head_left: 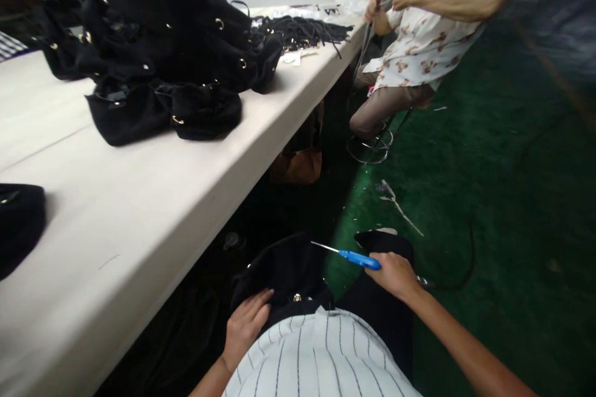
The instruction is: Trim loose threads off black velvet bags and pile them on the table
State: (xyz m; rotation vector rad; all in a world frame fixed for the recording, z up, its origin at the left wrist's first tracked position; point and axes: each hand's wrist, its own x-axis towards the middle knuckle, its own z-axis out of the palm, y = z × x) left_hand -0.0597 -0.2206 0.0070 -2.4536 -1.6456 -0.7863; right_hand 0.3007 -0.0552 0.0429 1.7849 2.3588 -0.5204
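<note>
A black cloth bag [284, 270] with gold-coloured eyelets lies across my lap, against my striped shirt. My left hand [248, 322] rests on its left side, fingers stretched out over the cloth. Off the bag's right side, my right hand [395, 274] is closed around the blue handle of an awl-like tool [356, 258]. Its thin metal shaft points left, the tip close to the bag's upper right edge. The exact shape of the tip is too small to make out.
On the long pale table [153, 198] to my left stands a heap of black eyelet bags [186, 56]. Behind it lie black cords [307, 31]. A co-worker [419, 56] sits on a stool [370, 149] ahead. Scraps [395, 201] litter the green floor [503, 198].
</note>
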